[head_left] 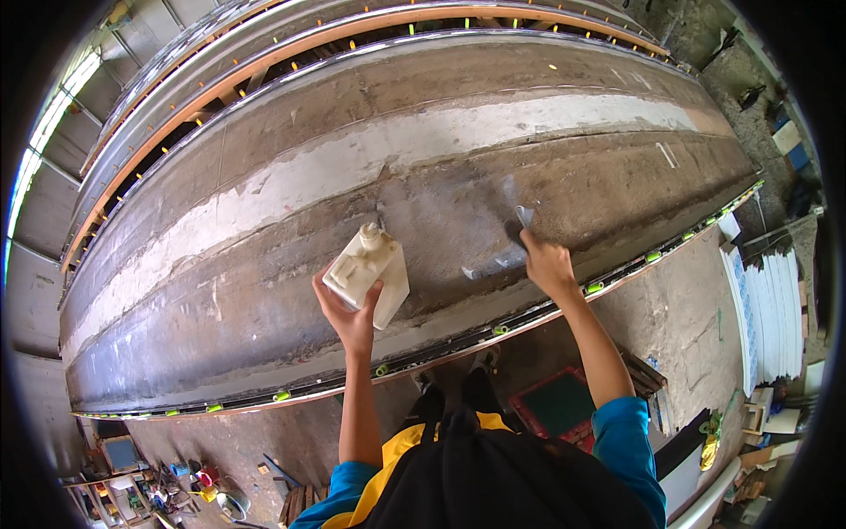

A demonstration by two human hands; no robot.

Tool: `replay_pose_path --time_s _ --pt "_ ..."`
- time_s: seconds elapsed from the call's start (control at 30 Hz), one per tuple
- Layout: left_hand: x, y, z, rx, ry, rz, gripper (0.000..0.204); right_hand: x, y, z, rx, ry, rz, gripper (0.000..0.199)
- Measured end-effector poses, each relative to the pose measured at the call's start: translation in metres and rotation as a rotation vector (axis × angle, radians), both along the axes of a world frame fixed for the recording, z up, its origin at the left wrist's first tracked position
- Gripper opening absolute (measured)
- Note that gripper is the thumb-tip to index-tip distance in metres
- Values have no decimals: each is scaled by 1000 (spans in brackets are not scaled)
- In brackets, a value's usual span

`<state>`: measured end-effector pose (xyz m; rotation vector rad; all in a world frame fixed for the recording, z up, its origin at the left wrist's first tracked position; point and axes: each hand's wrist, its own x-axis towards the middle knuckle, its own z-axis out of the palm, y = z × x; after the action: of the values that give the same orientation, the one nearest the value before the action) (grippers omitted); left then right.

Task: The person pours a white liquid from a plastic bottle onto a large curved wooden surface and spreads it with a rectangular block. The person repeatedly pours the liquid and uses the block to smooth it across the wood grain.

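Observation:
My left hand [354, 324] is closed around a whitish plastic jug [388, 280], tilted with its capped neck pointing away from me. It is held over a long brown-grey curved panel [449, 216]. To the right, my right hand [550, 266] grips a small scraper [525, 215]. Its pale blade is at or just above the panel's surface, and its handle is mostly hidden in my fingers. Whitish smears [493, 264] mark the panel near the scraper. A broad pale band [352, 172] runs along the panel farther from me.
Green clips [595, 287] line the panel's near edge. Beyond the far edge runs an orange-brown beam [352, 37]. White sheets [775, 304] stand at the right. A red-framed dark green mat [557, 406] lies on the floor. Assorted clutter [207, 494] fills the lower left.

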<state>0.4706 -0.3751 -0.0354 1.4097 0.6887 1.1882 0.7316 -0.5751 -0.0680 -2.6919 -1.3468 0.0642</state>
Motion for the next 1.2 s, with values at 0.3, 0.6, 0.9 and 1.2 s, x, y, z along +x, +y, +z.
replay_pose_path --time_s 0.3,0.6,0.9,1.2 --pt "19 -10 0 44 68 56 65 27 11 23 134 78 258 35" --pt "25 -17 -6 18 84 93 66 16 7 -5 340 20 482 51" --pt "33 -20 -7 42 124 88 65 47 19 -2 281 73 421 52" --pt "19 -23 -6 51 120 92 61 21 -6 5 256 178 544 50"
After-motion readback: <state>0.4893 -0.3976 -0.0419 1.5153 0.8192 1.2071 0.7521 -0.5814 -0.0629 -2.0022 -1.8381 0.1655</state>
